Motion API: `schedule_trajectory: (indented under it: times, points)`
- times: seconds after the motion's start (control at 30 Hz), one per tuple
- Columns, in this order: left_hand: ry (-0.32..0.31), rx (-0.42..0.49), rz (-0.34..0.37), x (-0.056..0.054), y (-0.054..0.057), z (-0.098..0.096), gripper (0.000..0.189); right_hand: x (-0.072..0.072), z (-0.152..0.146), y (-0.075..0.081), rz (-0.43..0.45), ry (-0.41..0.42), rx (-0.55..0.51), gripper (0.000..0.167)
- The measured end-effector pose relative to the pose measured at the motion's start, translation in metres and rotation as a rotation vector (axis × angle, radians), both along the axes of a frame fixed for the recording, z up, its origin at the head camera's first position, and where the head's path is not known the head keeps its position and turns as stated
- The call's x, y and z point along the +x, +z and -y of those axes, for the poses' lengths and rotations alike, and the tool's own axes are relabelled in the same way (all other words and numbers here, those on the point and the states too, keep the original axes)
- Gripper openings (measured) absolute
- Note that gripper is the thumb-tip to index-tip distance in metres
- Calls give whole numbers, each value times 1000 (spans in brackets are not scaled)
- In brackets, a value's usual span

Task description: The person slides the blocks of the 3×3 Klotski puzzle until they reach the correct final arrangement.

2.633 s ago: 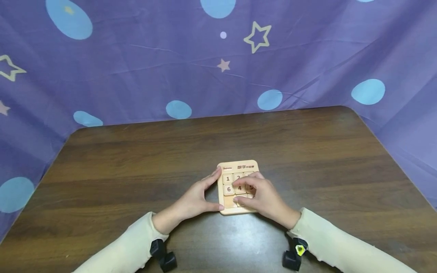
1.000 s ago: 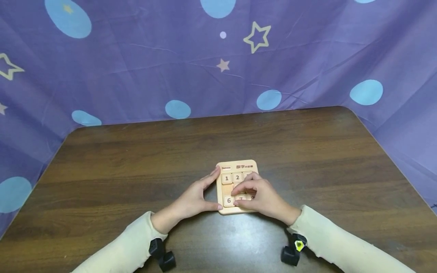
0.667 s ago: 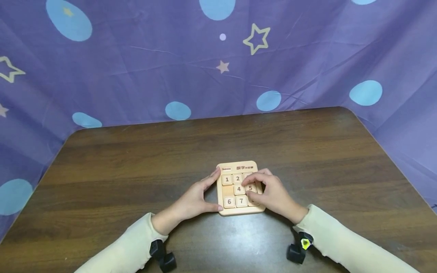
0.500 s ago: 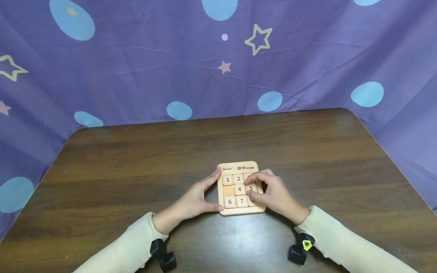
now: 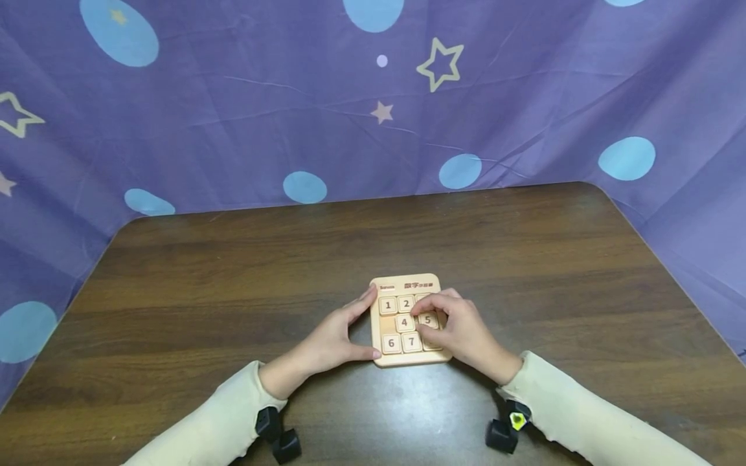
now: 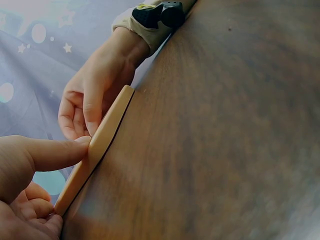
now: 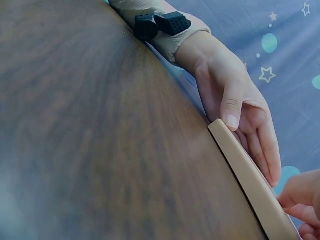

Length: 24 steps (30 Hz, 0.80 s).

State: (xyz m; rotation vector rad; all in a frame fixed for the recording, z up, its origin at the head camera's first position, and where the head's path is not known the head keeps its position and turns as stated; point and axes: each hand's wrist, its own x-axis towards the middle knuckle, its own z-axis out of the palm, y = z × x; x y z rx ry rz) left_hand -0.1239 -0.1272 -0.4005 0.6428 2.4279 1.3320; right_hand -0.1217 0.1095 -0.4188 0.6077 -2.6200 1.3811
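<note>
A wooden number slide puzzle lies on the table, with numbered square tiles in its frame. My left hand holds its left edge, thumb at the near corner and fingers at the far one. My right hand reaches over the right side, its thumb and forefinger bent and a little apart, tips at the right side of the 4 tile. A narrow gap separates this tile from the 5 tile; to its left is the bare slot. The right hand mostly covers the 3 and 8 tiles.
The brown wooden table stretches around the puzzle on all sides. Behind its far edge hangs a purple cloth with stars and blue spots. Black cameras sit at both wrists, below the sleeves.
Over the earlier frames the 6 tile has slid from the middle row to the bottom row. The right hand has shifted right, then slightly left, with the 4 tile moving left into the gap.
</note>
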Motion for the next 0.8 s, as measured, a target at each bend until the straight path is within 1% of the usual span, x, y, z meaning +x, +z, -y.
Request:
schedule_trajectory:
  times: [0.3, 0.53, 0.63, 0.8]
  points:
    - [1, 2, 3, 0, 1, 2, 97, -3, 13, 2, -23, 27, -16, 21]
    - [-9, 3, 1, -1, 1, 2, 97, -3, 18, 2, -46, 37, -22, 20]
    - [-6, 5, 3, 0, 1, 2, 97, -3, 17, 2, -39, 52, -26, 19]
    - [-5, 2, 5, 0, 2, 1, 97, -4, 3, 3, 9, 108, -25, 22]
